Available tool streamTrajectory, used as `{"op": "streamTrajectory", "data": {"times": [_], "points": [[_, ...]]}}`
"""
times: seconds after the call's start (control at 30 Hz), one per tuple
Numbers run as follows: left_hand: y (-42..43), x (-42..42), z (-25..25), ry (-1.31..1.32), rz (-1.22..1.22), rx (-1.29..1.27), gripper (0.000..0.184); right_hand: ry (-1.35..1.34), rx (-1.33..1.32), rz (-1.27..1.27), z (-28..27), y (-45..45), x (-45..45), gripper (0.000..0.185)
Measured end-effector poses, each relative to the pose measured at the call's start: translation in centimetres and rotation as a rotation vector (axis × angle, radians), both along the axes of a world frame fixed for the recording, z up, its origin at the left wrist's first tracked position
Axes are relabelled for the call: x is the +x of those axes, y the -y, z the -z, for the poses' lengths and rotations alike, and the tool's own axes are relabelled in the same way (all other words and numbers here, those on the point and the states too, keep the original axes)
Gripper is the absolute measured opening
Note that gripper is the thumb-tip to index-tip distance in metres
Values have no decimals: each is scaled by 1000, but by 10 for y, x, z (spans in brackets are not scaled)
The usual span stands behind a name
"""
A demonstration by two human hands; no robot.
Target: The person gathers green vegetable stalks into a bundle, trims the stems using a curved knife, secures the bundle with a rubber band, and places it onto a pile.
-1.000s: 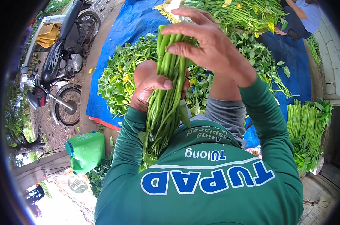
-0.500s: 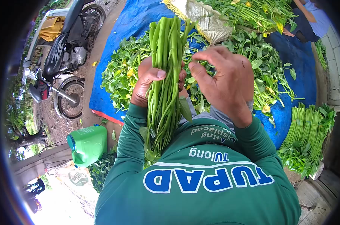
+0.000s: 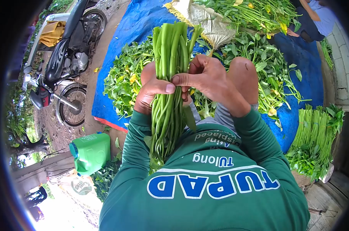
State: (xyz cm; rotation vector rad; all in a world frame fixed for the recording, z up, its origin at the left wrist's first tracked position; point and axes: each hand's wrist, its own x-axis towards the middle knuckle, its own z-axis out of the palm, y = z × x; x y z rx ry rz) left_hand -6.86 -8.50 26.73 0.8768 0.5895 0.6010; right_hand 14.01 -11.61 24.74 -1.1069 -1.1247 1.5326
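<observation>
A bundle of long green stems [image 3: 169,52] stands upright before my chest, its cut ends at the top and its thinner, leafy ends against my shirt. My left hand [image 3: 149,92] is wrapped round its middle, with the thumb across the front. From the other side, my right hand [image 3: 209,79] closes on the bundle, its thumb on the stems near my left thumb and its fingers partly hidden behind. Beyond my knees, loose leafy greens [image 3: 124,77] lie on a blue tarp [image 3: 122,29].
A motorcycle [image 3: 62,61] stands at the left, above a green jug [image 3: 90,153]. Tied stem bundles [image 3: 313,134] lie at the right. A pale sack [image 3: 209,23] and more greens [image 3: 247,13] are at the top. Another person [image 3: 320,19] is at the top right.
My right hand has come down from the bundle's top, moved clear to the right, then back against its middle. My left hand has kept its hold.
</observation>
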Motion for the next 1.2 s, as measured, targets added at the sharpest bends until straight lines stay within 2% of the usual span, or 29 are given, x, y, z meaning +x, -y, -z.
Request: {"op": "streamTrajectory", "data": {"times": [0.03, 0.1, 0.13, 0.17, 0.27, 0.33, 0.4, 0.5, 0.6, 0.67, 0.7, 0.77, 0.87, 0.93, 0.97, 1.07, 1.2], "points": [[2, 2, 3, 21, -15, -38, 72, -73, -7, -96, 3, -7, 6, 62], [7, 6, 2, 87, 22, -125, 69, -206, 160, 28, 0, -16, 9, 72], [7, 9, 1, 122, 45, -166, 68, -378, 208, -16, -12, -26, 12, 84], [5, 12, -1, 34, 68, -50, 64, -551, 246, -73, -24, -35, 15, 97], [-1, 28, 24, 205, 259, -108, 62, -531, 215, 44, -43, -39, 0, 88], [-16, 25, 4, 68, 333, 31, 69, -554, 237, 80, -36, -48, -1, 85], [-18, 18, -28, -231, 254, 174, 73, -592, 228, 120, -32, -52, -3, 85], [-10, 24, -30, -257, 81, 365, 66, -628, 268, 206, -40, -54, -6, 84], [5, 28, -32, -109, 61, 51, 62, -592, 276, 142, -39, -53, -7, 88], [-2, 29, -21, -78, 57, 47, 57, -546, 249, 131, -35, -53, -9, 92], [-5, 27, -18, -56, 60, 31, 56, -399, 274, 120, -35, -55, -4, 104], [-7, 22, -11, 2, 28, -10, 57, -425, 170, 145, -33, -57, 19, 100], [-13, 13, -4, 19, -56, -31, 59, -219, 186, 285, -37, -41, 35, 69], [-20, 6, 4, 4, -88, -23, 59, 12, 173, 176, -37, -26, 38, 52], [-21, 6, 7, -6, -96, -28, 59, 42, 181, 78, -35, -20, 30, 36], [-21, 10, 9, -57, -134, -42, 59, 79, 322, 137, -10, -26, 12, 27], [-22, 8, 7, -28, -105, -43, 63, 19, 231, 116, -19, -28, 15, 25]]}}
